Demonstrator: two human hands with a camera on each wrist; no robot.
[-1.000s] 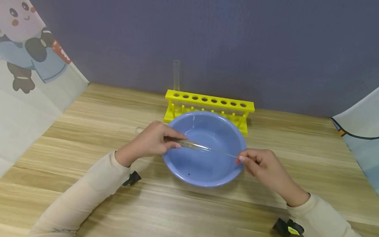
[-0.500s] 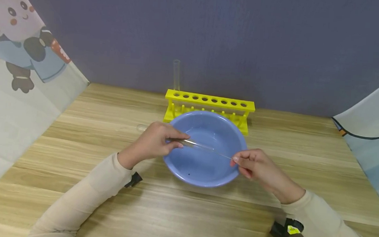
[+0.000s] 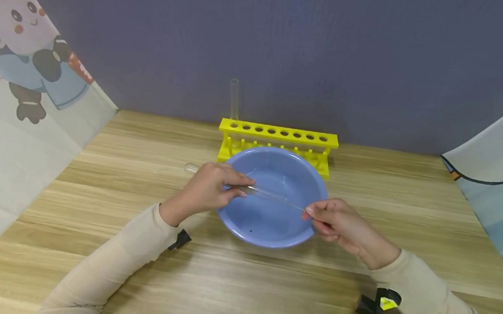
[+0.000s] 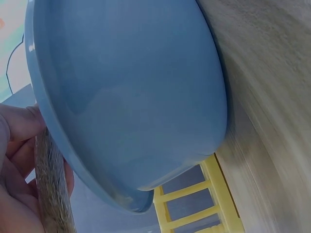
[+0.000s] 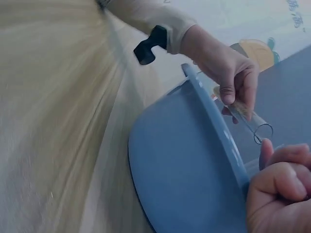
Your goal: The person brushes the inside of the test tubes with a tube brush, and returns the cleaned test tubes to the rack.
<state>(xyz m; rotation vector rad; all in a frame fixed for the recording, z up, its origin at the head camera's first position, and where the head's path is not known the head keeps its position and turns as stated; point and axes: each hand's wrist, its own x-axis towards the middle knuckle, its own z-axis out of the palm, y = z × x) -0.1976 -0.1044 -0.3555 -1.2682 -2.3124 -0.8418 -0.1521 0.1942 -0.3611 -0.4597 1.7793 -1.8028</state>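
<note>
My left hand (image 3: 209,187) holds a clear glass test tube (image 3: 268,194) over the blue basin (image 3: 270,226). The tube lies nearly level, its rounded end sticking out to the left and its mouth facing right. Brownish bristles of a test tube brush (image 4: 53,184) show through the glass in the left wrist view. Between thumb and fingertips, my right hand (image 3: 342,225) pinches the brush's thin wire handle (image 3: 296,207), just outside the mouth. In the right wrist view, twisted wire enters the tube mouth (image 5: 264,131). My left fingers hide the tube's middle.
Behind the basin stands a yellow test tube rack (image 3: 279,133), partly hidden by it. Another clear test tube (image 3: 234,100) stands upright in the rack's leftmost hole. A dark blue panel (image 3: 280,52) rises behind the wooden table (image 3: 242,287).
My right hand has moved left toward the tube mouth, and less wire shows outside. My left hand and the tube have shifted slightly right.
</note>
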